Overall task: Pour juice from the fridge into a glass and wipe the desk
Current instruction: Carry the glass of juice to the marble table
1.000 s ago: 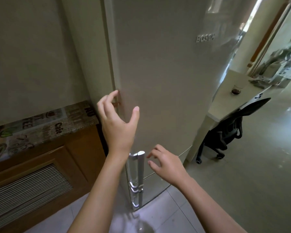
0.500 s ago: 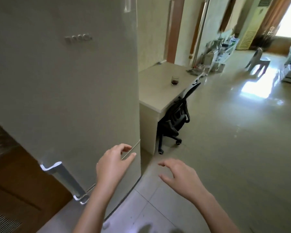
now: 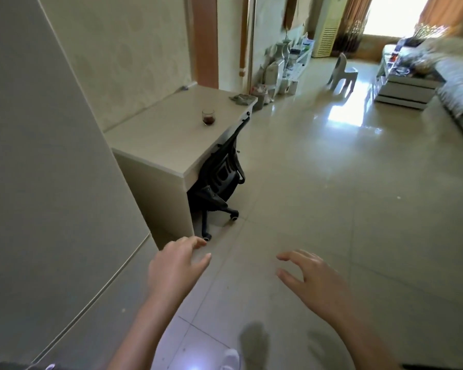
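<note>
Head view: the desk (image 3: 158, 140) serves as the landmark, a pale cream top standing against the patterned wall. On its surface, toward the far end and well in from the near edge, stands the glass (image 3: 208, 116), upright, clear, with a dark liquid filling only its bottom part. At the far corner of the desk lies a crumpled grey cloth (image 3: 242, 98), apart from the glass. A black office chair (image 3: 219, 182) is tucked under the desk's open side, its wheeled base on the tiled floor (image 3: 345, 196). Just beside the near end of the desk rises the fridge (image 3: 46, 169), its pale door shut, filling the side of the view opposite the chair.

Below the desk's near corner, both bare hands hang in the air over the floor. The left hand (image 3: 175, 265) is nearest the desk's base, fingers loosely curled and spread, gripping nothing. The right hand (image 3: 309, 279) is farther out from the desk, well apart from the left, fingers splayed and empty. Neither hand touches the desk, the fridge or the glass.

Far beyond the desk, along the same wall, sit cluttered low shelves (image 3: 292, 65), and out on the floor a small white chair (image 3: 342, 73) stands in bright light.
</note>
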Motion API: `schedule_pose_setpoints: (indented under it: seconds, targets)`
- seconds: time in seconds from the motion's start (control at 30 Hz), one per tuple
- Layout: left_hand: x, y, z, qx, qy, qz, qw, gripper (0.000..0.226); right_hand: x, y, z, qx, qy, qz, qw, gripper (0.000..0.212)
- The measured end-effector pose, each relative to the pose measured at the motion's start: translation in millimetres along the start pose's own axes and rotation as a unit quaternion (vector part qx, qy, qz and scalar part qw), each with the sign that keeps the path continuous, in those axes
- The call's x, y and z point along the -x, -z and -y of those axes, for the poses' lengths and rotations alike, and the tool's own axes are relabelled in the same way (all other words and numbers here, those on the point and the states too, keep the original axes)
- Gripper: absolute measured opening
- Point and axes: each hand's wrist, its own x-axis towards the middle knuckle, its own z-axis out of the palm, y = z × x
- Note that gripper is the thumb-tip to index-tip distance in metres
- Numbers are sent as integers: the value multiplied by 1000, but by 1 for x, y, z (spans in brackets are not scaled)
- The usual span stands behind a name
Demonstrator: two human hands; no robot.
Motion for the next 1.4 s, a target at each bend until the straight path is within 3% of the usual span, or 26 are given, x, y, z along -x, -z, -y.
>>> schedule_pose_setpoints:
  seconds: [0.23,0.5,0.7,1.07,1.4]
  targets:
    - [-104,-51,-28,16,-27,40,999,34,-79,24,-59,11,-56,-17,998,24]
    - [-230,-75,-59,-4,-46,29,999,34,-186,65,-105,14,-88,-23,996,26]
    - [-317,-86,-82,47,-18,4,999,30,-277,87,-138,12,-86,-33,996,22]
    - [-473,-127,-101,58,130,-51,989,26,-511,120,-196,50,66,63,995,25]
    - [-574,-140,-75,58,250,-104,961,23,-692,103,-163,62,203,156,965,29]
